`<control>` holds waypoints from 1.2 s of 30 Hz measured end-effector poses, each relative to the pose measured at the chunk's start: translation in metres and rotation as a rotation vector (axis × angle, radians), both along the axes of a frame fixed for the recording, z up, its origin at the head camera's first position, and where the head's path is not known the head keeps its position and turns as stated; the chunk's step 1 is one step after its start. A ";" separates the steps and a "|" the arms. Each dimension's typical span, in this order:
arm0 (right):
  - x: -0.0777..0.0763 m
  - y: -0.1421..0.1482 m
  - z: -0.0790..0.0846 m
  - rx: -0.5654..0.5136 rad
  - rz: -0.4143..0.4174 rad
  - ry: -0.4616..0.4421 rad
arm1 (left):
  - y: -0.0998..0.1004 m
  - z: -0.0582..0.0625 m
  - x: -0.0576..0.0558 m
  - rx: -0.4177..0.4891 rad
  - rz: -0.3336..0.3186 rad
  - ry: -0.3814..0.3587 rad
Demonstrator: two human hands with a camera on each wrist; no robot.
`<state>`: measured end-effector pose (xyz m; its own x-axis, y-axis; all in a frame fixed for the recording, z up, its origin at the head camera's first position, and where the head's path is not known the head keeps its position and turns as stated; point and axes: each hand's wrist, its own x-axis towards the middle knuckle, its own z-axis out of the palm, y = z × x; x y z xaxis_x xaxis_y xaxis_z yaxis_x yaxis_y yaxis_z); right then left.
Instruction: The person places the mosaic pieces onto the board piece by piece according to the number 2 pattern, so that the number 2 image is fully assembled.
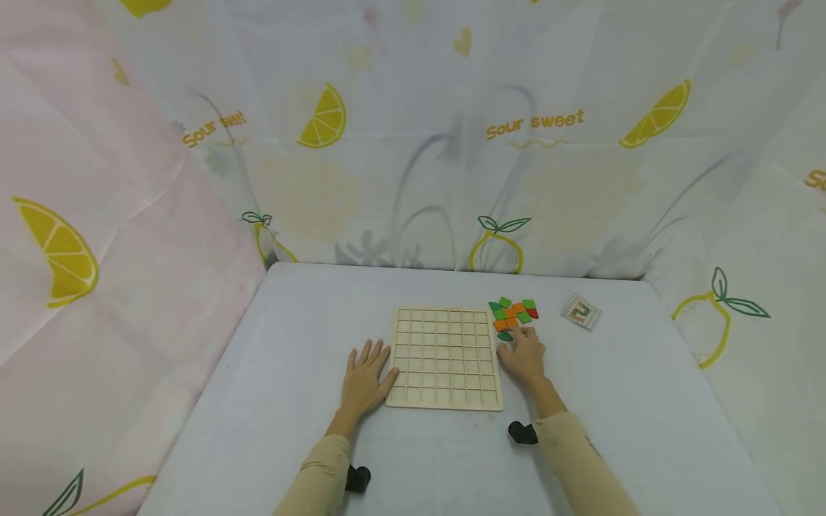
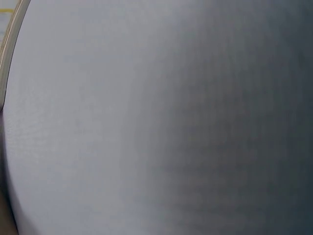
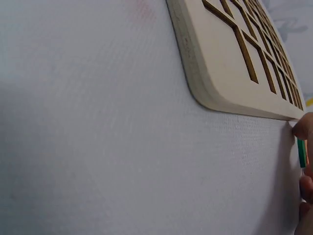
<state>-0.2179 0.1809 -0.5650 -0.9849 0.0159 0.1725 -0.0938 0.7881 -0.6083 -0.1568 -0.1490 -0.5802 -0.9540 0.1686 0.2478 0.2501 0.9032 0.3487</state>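
Observation:
A pale wooden board (image 1: pixel 445 358) with a grid of square cells lies on the white table. My left hand (image 1: pixel 364 383) rests with spread fingers at its left edge, the thumb reaching onto the rim. Beyond the board's right edge, my right hand (image 1: pixel 525 358) has its bent fingers at a cluster of small flat pieces. An orange square tile (image 1: pixel 500 325) lies just ahead of the fingertips. Between the parted thumb and index finger shows a green leaf-shaped piece (image 1: pixel 505 336). In the right wrist view, the thumb (image 3: pixel 304 126) overlaps the board's far side.
Several green and orange tiles and a red piece (image 1: pixel 532 313) make up the cluster. A small card (image 1: pixel 581 312) with a grid pattern lies farther right. Printed cloth (image 1: pixel 413 179) hangs behind and beside the table. Black wrist mounts (image 1: pixel 523 433) sit at both sleeves.

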 end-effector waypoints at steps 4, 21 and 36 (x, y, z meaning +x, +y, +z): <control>0.001 -0.003 0.004 0.080 0.043 0.057 | 0.001 0.000 0.001 0.014 0.003 -0.009; -0.010 -0.002 0.014 0.243 0.149 0.014 | -0.001 0.000 0.001 0.015 0.005 -0.021; -0.002 0.016 0.014 0.016 0.162 0.069 | -0.002 -0.001 0.001 0.025 -0.001 -0.003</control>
<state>-0.2199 0.1964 -0.5505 -0.9601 -0.1455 0.2389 -0.2617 0.7686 -0.5837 -0.1553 -0.1506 -0.5809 -0.9545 0.1637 0.2493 0.2504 0.8940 0.3715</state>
